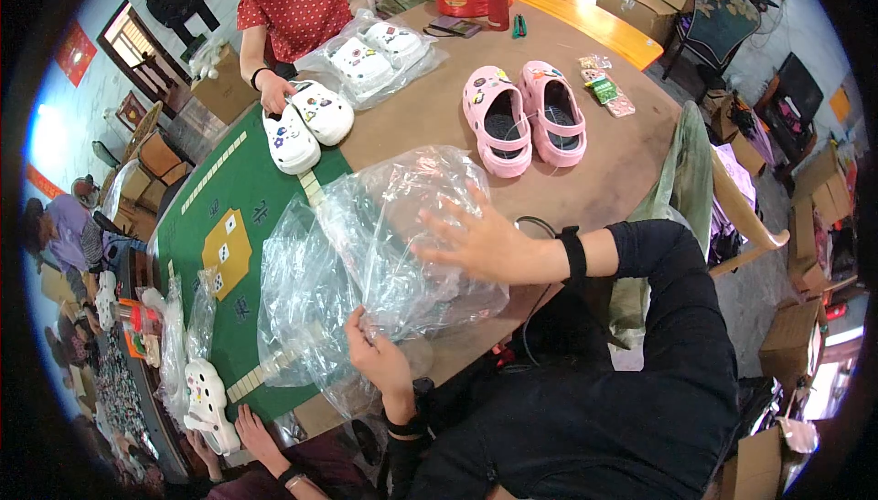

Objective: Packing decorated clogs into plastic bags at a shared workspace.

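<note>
A crumpled clear plastic bag [384, 253] lies on the tabletop [604, 180] near its front edge, partly over a green mat [206, 226]; whether it holds anything cannot be told. It stretches left to right. The left hand [380, 358] pinches its lower edge, while the right hand [476, 239] rests flat on top, fingers spread. Farther back, a pair of pink clogs [523, 118] points toward the far side. A second clear bag [380, 52] holds white clogs, and two more white clogs [306, 125] lie beside another person's hand [273, 93].
</note>
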Demonstrator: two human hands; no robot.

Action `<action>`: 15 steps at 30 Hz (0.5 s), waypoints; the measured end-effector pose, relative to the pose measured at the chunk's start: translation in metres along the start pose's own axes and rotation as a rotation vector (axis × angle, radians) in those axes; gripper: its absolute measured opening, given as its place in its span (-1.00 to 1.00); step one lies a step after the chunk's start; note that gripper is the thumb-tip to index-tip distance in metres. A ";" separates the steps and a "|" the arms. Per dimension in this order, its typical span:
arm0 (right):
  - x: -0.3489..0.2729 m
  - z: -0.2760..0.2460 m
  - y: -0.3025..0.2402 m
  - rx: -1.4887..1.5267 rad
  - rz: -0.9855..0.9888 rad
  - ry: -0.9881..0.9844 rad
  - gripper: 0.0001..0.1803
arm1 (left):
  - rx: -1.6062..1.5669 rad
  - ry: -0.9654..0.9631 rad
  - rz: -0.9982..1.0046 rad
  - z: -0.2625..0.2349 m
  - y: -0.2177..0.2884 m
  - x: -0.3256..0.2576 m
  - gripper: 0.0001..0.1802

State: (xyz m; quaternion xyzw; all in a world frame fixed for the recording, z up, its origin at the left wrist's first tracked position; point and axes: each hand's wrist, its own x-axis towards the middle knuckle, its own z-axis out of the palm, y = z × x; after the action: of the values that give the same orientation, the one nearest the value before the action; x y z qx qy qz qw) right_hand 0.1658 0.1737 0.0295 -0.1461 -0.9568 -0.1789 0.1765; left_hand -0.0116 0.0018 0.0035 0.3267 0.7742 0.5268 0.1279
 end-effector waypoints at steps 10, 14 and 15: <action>-0.042 0.013 0.134 0.007 0.671 -0.391 -0.47 | 0.781 -0.585 0.616 -0.006 -0.017 -0.032 -0.44; -0.054 0.027 0.190 0.326 0.875 -0.426 -0.46 | 0.831 -0.521 0.581 -0.002 -0.028 -0.035 -0.45; -0.055 0.037 0.200 0.491 0.873 -0.308 -0.47 | 0.881 -0.456 0.607 -0.001 -0.026 -0.031 -0.48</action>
State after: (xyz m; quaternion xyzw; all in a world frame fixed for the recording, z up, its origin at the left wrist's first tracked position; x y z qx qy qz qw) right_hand 0.2732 0.3554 0.0334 -0.5101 -0.8356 0.1645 0.1209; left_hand 0.0014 -0.0245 -0.0236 0.6615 0.7450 0.0844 -0.0135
